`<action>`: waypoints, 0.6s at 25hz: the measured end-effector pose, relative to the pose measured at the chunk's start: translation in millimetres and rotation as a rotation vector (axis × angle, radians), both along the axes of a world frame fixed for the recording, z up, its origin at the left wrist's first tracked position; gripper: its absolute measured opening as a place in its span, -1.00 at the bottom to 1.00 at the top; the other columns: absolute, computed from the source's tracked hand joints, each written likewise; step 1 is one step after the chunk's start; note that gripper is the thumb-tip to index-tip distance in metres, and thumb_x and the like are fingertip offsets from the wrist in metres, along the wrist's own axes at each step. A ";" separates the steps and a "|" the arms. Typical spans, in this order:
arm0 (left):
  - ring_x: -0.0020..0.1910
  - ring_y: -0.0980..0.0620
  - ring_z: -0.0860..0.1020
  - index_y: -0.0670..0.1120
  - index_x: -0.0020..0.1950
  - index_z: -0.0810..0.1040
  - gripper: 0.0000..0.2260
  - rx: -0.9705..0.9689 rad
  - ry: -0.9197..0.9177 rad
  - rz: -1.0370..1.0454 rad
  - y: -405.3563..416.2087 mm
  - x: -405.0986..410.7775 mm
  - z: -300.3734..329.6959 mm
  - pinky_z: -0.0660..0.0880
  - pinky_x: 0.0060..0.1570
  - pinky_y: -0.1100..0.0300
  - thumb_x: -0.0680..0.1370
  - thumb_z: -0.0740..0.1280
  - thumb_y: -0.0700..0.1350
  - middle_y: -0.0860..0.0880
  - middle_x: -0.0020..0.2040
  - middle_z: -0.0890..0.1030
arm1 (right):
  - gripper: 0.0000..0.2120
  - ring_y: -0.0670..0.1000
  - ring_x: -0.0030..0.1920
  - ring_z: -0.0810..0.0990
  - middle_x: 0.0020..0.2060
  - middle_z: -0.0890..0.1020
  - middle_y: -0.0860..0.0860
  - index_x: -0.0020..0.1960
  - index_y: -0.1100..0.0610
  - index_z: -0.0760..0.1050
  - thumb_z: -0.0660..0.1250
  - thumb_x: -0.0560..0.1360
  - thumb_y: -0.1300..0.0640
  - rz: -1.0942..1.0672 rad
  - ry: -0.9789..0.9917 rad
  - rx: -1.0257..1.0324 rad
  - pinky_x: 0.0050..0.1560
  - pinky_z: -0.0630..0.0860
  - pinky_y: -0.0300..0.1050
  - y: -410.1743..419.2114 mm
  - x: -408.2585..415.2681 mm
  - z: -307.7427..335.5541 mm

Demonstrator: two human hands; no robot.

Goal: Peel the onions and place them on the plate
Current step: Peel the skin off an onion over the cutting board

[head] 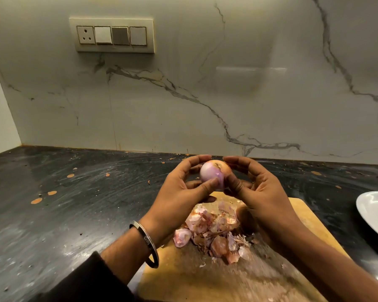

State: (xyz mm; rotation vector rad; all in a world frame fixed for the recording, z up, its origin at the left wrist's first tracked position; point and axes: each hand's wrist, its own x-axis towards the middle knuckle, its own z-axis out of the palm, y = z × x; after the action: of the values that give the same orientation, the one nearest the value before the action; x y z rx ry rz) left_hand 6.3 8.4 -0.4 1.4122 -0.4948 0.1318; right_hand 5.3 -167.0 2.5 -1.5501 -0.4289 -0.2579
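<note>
A partly peeled onion [212, 174], pale purple with a patch of brown skin on its right side, is held up above the wooden cutting board [207, 277]. My left hand [183, 190] grips it from the left, thumb against its front. My right hand [255, 190] holds it from the right, thumb pressed on the skin at its lower right. A heap of onion peels [214, 232] lies on the board below my hands. The white plate [375, 212] sits at the right edge of the view, only partly in frame.
The board lies on a dark, scuffed countertop [74, 203] dotted with small skin flakes. A marble backsplash with a switch panel [112, 35] rises behind. A metal bangle [146, 243] circles my left wrist.
</note>
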 end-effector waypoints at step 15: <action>-0.03 0.03 0.67 0.01 0.23 0.53 -0.60 0.180 -0.235 0.096 1.2 -3.8 3.5 0.63 -0.07 0.16 0.41 0.46 -0.10 0.13 0.13 0.62 | -0.56 -0.07 -0.34 0.62 -0.24 0.71 0.00 0.10 0.00 0.60 0.13 0.48 -0.24 0.024 0.195 0.080 -0.34 0.56 -0.21 1.5 -1.0 3.4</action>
State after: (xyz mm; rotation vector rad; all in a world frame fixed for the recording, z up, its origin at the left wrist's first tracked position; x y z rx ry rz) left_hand 2.5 9.6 3.1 1.6062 -0.6457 0.3406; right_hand 4.3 -165.6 5.9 -1.4749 -0.2804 -0.1025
